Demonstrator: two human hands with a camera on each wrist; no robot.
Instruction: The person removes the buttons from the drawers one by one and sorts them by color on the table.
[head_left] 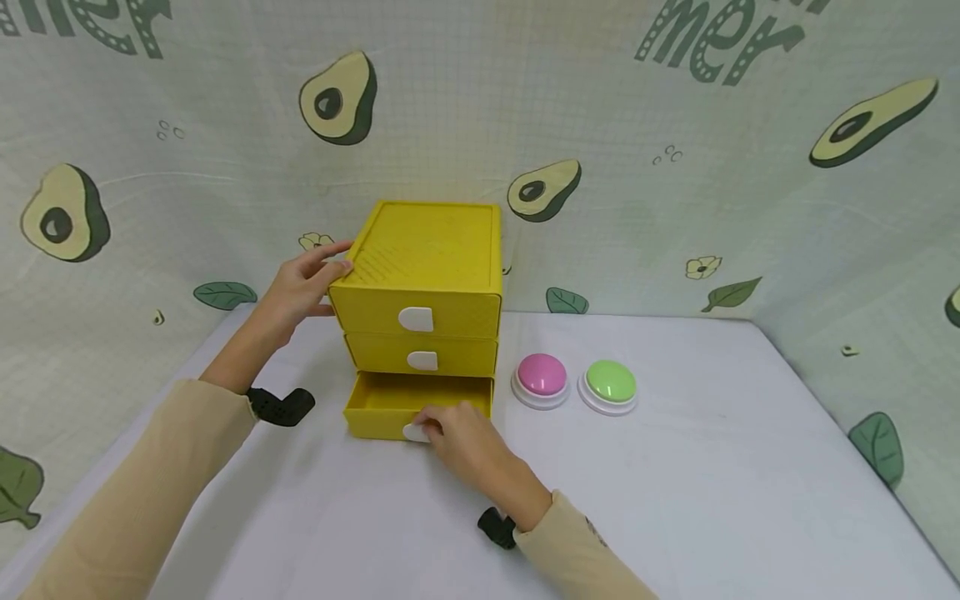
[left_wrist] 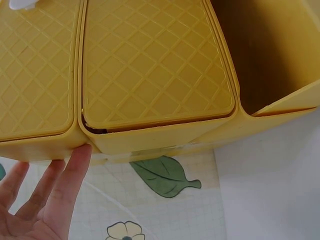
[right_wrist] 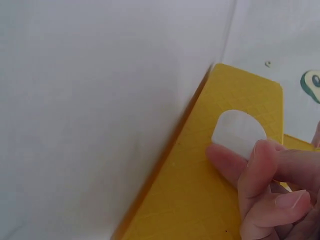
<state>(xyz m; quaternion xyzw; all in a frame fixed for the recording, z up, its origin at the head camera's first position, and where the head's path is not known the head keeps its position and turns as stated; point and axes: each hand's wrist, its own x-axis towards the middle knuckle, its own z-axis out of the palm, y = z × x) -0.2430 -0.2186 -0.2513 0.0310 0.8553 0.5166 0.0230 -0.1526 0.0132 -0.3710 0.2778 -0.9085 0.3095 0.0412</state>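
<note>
A yellow three-drawer cabinet (head_left: 431,246) stands on the table, its drawers fronted with white pull tabs. The bottom drawer (head_left: 371,426) is pulled out, and the part of its inside that shows holds nothing. With thumb and finger, my right hand (head_left: 474,446) pinches that drawer's white tab (right_wrist: 237,131). Against the cabinet's upper left side rests my left hand (head_left: 296,287), fingers extended; its fingertips (left_wrist: 80,155) touch the side wall in the left wrist view. The top drawer (head_left: 367,312) and middle drawer (head_left: 375,352) are closed.
Right of the cabinet sit a pink push button (head_left: 542,374) and a green push button (head_left: 611,381), both on white bases. A white surface covers the table (head_left: 712,467). Behind it hangs a cloth (head_left: 450,100) printed with avocados and leaves.
</note>
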